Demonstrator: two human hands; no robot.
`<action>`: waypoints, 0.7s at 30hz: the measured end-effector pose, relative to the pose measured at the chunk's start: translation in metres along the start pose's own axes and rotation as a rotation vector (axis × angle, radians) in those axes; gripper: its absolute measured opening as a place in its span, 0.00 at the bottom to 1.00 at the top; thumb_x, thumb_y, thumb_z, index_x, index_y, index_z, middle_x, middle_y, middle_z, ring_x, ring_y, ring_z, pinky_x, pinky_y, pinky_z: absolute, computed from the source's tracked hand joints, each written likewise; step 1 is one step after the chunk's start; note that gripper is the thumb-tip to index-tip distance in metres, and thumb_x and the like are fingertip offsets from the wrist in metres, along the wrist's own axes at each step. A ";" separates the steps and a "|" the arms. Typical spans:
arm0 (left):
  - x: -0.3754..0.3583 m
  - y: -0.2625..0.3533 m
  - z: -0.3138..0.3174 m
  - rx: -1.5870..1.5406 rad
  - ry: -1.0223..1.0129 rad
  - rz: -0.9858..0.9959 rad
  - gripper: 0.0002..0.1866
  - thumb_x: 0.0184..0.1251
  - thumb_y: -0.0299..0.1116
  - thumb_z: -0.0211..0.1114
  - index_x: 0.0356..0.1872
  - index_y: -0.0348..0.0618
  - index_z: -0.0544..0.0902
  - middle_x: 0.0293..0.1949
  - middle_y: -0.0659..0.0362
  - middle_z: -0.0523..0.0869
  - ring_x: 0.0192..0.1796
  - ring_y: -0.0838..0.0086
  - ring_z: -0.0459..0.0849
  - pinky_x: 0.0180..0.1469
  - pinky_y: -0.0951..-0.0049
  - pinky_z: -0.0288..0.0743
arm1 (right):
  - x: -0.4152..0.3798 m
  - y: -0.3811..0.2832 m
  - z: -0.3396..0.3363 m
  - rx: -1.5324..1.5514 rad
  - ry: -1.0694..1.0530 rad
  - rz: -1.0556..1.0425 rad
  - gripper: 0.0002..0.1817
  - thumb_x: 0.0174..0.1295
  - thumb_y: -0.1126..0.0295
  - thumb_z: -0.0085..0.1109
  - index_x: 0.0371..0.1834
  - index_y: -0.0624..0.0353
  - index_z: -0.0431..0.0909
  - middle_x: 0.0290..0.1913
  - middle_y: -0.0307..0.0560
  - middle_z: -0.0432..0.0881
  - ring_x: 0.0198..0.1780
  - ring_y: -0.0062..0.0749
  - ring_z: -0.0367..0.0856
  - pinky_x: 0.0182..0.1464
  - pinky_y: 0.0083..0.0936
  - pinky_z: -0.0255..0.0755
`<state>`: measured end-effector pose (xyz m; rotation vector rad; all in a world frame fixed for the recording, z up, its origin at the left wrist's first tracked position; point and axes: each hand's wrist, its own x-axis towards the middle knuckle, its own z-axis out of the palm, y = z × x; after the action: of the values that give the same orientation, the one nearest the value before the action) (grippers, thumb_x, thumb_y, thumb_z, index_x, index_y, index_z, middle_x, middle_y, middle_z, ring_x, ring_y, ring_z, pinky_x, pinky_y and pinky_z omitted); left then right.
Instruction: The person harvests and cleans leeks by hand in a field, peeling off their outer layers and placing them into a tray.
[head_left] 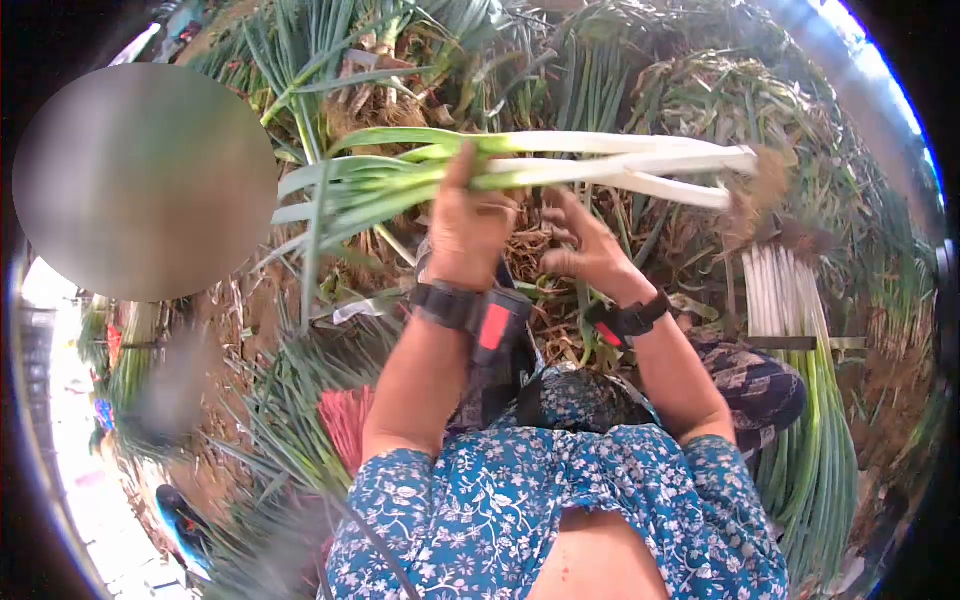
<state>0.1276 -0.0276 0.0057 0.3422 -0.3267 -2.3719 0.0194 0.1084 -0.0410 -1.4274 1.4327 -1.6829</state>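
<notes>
L hand (468, 225) grips long white-and-green leek stalks (540, 174); R hand (596, 250) loose, w/ nothing held. Prob. light, firm-stemmed, floppy-leaved; hold mid-stalk.

- Held stalks (600, 167): smooth, softly glossy white shafts
- Their root ends (765, 190): rough, fibrous, blurred
- Shirt (480, 490): matt printed cloth, lightly creased
- Wrist straps (440, 304): dark, matt, fabric-like
- Red strips (346, 425): plastic-looking
- Ground (205, 392): rough, matt soil
</notes>
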 end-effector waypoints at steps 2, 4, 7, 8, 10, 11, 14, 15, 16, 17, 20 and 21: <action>-0.019 -0.039 0.022 0.115 -0.023 -0.055 0.12 0.61 0.37 0.64 0.42 0.42 0.78 0.38 0.60 0.83 0.39 0.75 0.81 0.42 0.76 0.76 | 0.016 -0.014 -0.006 0.428 0.143 0.056 0.35 0.48 0.65 0.68 0.60 0.61 0.64 0.49 0.42 0.77 0.51 0.28 0.74 0.54 0.27 0.68; -0.020 -0.074 0.034 0.055 0.015 -0.137 0.15 0.62 0.40 0.62 0.46 0.46 0.76 0.42 0.61 0.81 0.45 0.71 0.79 0.46 0.72 0.73 | 0.020 -0.043 -0.015 0.550 0.344 0.011 0.29 0.49 0.73 0.65 0.56 0.64 0.68 0.49 0.44 0.77 0.50 0.28 0.75 0.54 0.25 0.67; -0.032 -0.099 0.063 0.024 -0.293 -0.244 0.19 0.65 0.41 0.59 0.53 0.44 0.73 0.47 0.61 0.79 0.51 0.73 0.75 0.52 0.72 0.68 | 0.021 -0.072 -0.044 0.439 0.484 -0.097 0.21 0.50 0.76 0.59 0.50 0.69 0.74 0.49 0.48 0.77 0.49 0.29 0.75 0.54 0.25 0.67; -0.027 -0.112 0.058 0.053 -0.314 -0.232 0.19 0.65 0.41 0.59 0.53 0.45 0.74 0.50 0.58 0.78 0.52 0.68 0.76 0.59 0.68 0.65 | 0.022 -0.085 -0.058 0.281 0.530 -0.073 0.18 0.52 0.77 0.56 0.48 0.70 0.75 0.50 0.49 0.78 0.49 0.29 0.76 0.54 0.25 0.68; -0.033 -0.120 0.064 0.272 -0.441 -0.407 0.19 0.65 0.40 0.59 0.54 0.43 0.73 0.50 0.59 0.78 0.52 0.69 0.75 0.58 0.68 0.66 | 0.032 -0.101 -0.072 0.417 0.677 -0.159 0.18 0.52 0.77 0.55 0.48 0.68 0.76 0.46 0.49 0.80 0.47 0.31 0.77 0.52 0.29 0.69; -0.037 -0.122 0.069 0.375 -0.527 -0.505 0.19 0.65 0.40 0.59 0.54 0.43 0.73 0.50 0.59 0.78 0.51 0.70 0.75 0.57 0.69 0.67 | 0.034 -0.113 -0.088 0.470 0.728 -0.229 0.19 0.50 0.77 0.56 0.49 0.64 0.77 0.43 0.48 0.81 0.45 0.33 0.78 0.50 0.31 0.70; -0.045 -0.117 0.068 0.460 -0.417 -0.657 0.18 0.63 0.35 0.59 0.50 0.33 0.75 0.46 0.54 0.79 0.48 0.69 0.78 0.50 0.68 0.72 | 0.023 -0.137 -0.165 -1.411 0.789 -0.518 0.18 0.42 0.77 0.56 0.39 0.46 0.82 0.33 0.45 0.81 0.36 0.41 0.76 0.38 0.35 0.67; -0.037 -0.121 0.055 0.544 -0.394 -0.673 0.18 0.63 0.35 0.59 0.49 0.33 0.75 0.43 0.53 0.80 0.45 0.67 0.79 0.45 0.66 0.74 | 0.013 -0.159 -0.179 -1.829 0.799 -0.421 0.15 0.44 0.74 0.57 0.38 0.50 0.80 0.32 0.45 0.82 0.37 0.42 0.79 0.38 0.39 0.70; -0.033 -0.124 0.047 0.589 -0.365 -0.641 0.17 0.64 0.34 0.59 0.48 0.33 0.75 0.41 0.51 0.81 0.42 0.66 0.80 0.43 0.66 0.75 | 0.016 -0.190 -0.189 -1.882 0.847 -0.703 0.10 0.45 0.71 0.54 0.30 0.64 0.78 0.24 0.58 0.79 0.25 0.51 0.78 0.29 0.37 0.71; -0.030 -0.127 0.042 0.611 -0.325 -0.615 0.15 0.64 0.32 0.58 0.47 0.33 0.75 0.39 0.52 0.81 0.40 0.67 0.80 0.42 0.68 0.75 | 0.013 -0.211 -0.199 -1.278 0.958 -0.600 0.09 0.45 0.72 0.54 0.29 0.64 0.78 0.23 0.55 0.79 0.24 0.47 0.78 0.28 0.34 0.71; -0.013 -0.128 0.029 0.593 -0.305 -0.665 0.12 0.64 0.30 0.58 0.45 0.34 0.76 0.38 0.53 0.82 0.37 0.69 0.80 0.39 0.70 0.75 | -0.001 -0.299 -0.227 -1.300 0.867 -0.725 0.08 0.46 0.73 0.54 0.28 0.67 0.77 0.22 0.49 0.78 0.21 0.36 0.77 0.25 0.29 0.70; -0.006 -0.133 0.023 0.600 -0.293 -0.675 0.11 0.64 0.30 0.58 0.44 0.34 0.76 0.37 0.54 0.82 0.37 0.69 0.80 0.39 0.71 0.75 | -0.004 -0.329 -0.241 -1.315 0.877 -0.733 0.08 0.46 0.73 0.55 0.28 0.68 0.77 0.22 0.48 0.78 0.20 0.33 0.77 0.24 0.28 0.69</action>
<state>0.0418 0.0751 -0.0149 0.4235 -1.2389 -2.9431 -0.1211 0.3092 0.2852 -2.1192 3.1905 -1.9283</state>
